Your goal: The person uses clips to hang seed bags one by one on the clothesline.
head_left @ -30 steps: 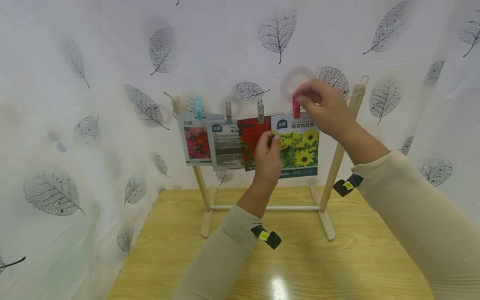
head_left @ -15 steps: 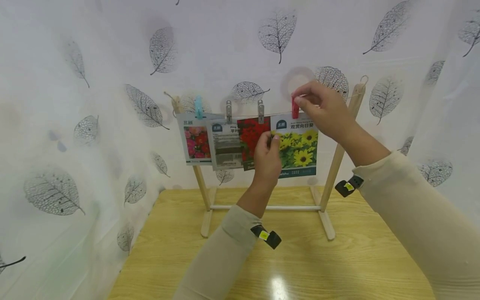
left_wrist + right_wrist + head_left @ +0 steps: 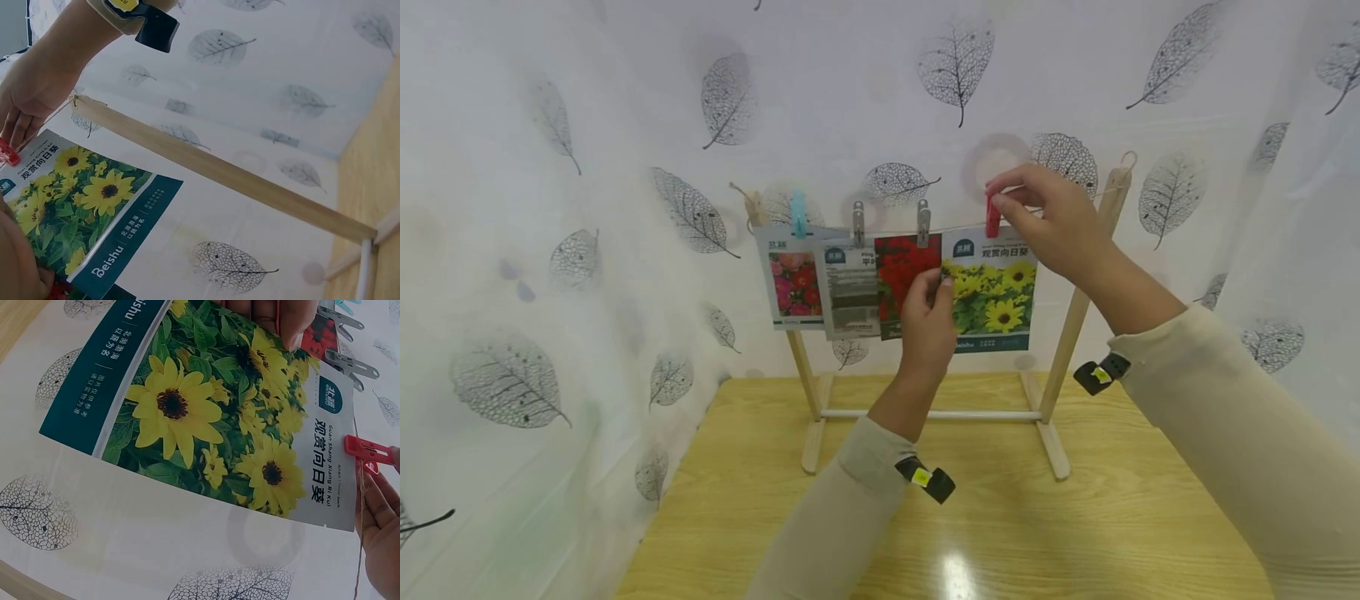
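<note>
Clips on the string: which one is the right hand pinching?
The red clip, rightmost on the string, over the sunflower packet. The right hand pinches it; the blue clip and two grey clips hang untouched to its left.

surface: light wooden table point(image 3: 1000, 533) | on it: wooden rack point(image 3: 1060, 367), feet standing at far edge
</note>
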`<state>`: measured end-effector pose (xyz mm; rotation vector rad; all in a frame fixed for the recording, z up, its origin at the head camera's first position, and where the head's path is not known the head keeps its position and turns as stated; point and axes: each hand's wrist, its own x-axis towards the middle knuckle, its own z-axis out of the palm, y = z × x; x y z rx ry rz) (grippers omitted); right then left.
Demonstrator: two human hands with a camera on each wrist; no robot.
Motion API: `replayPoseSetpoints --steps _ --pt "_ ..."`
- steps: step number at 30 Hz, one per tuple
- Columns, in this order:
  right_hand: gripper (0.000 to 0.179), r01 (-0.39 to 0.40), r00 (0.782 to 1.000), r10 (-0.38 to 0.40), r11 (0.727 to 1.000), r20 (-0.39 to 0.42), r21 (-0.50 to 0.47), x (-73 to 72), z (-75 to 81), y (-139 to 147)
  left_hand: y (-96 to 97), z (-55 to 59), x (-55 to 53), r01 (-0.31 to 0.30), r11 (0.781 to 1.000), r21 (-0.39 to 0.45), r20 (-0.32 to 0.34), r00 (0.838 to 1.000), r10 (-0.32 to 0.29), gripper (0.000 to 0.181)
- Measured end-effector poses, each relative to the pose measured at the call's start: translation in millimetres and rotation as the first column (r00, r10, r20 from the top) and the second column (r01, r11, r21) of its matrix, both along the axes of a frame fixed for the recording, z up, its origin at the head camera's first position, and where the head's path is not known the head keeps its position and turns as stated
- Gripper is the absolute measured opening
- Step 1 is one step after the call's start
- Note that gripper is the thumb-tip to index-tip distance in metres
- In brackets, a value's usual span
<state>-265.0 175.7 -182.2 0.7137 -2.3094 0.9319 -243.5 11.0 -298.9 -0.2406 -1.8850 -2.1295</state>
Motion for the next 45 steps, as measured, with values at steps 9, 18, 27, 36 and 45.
replayPoseSetpoints --steps 9,18,27,36,45 --pt "0.026 -0.01 1.0 0.01 1.0 -0.027 0.011 0.5 -1.4 1 -4.5 -9.3 1.2 -0.032 0.999 -0.016 0.013 0.999 0.032 0.024" --pt "0.025 -0.009 0.995 0.013 0.999 -0.094 0.047 -0.8 -5.1 1 -11.8 -25.1 4.4 -0.077 0.996 -0.035 -0.033 0.997 0.075 0.018" --pt "0.023 -0.022 0.992 0.03 0.998 -0.121 0.064 -2.2 -8.2 1 -19.3 -28.7 9.4 -0.094 0.995 -0.029 -0.077 0.993 0.092 0.017" --pt "0.023 -0.029 0.989 0.037 0.998 -0.145 0.06 -1.3 -10.5 3 -24.4 -29.2 14.7 -0.06 0.998 0.023 -0.084 0.995 0.062 0.018" --pt "0.027 -0.021 0.987 0.025 0.999 -0.156 0.027 8.4 -11.2 6 -34.2 -27.9 19.3 -0.033 0.999 0.044 -0.091 0.995 0.037 0.02"
